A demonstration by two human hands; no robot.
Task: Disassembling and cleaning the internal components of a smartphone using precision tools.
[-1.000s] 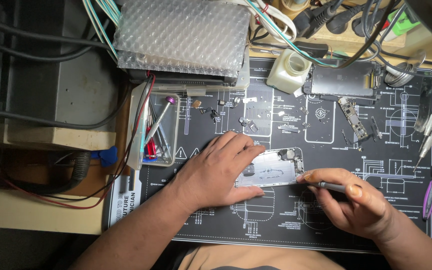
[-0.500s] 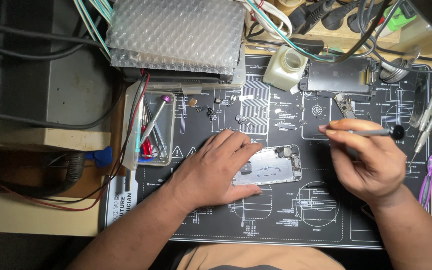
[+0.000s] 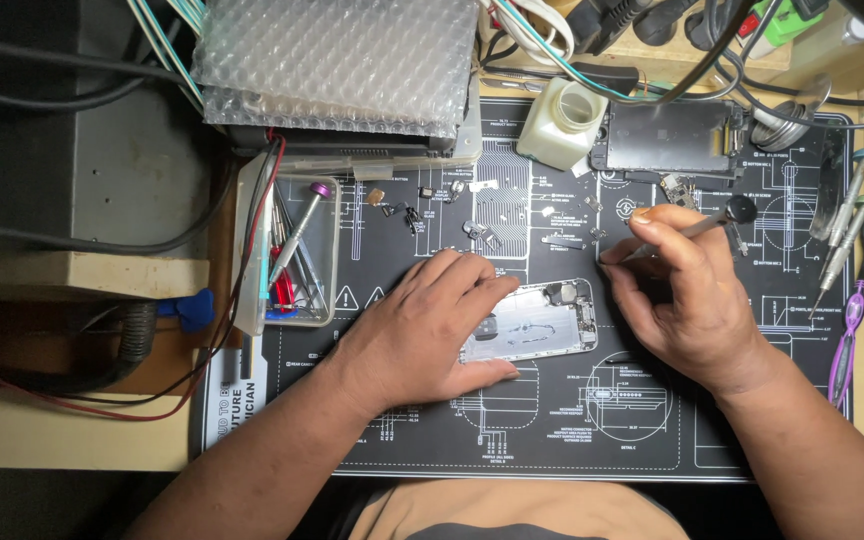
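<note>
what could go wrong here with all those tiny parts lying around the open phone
1. The loose small parts lie unfenced on the mat; the right hand, holding a screwdriver just over them, could scatter them.
2. The left hand rests on the opened phone; pressure might harm its exposed insides.

phone shell on mat, tray left

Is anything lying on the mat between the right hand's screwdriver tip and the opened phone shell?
Nothing visible does. The right hand holds the thin black-capped screwdriver just beyond the silver opened phone shell; only bare black repair mat shows between. The left hand rests on the shell's other end.
</note>
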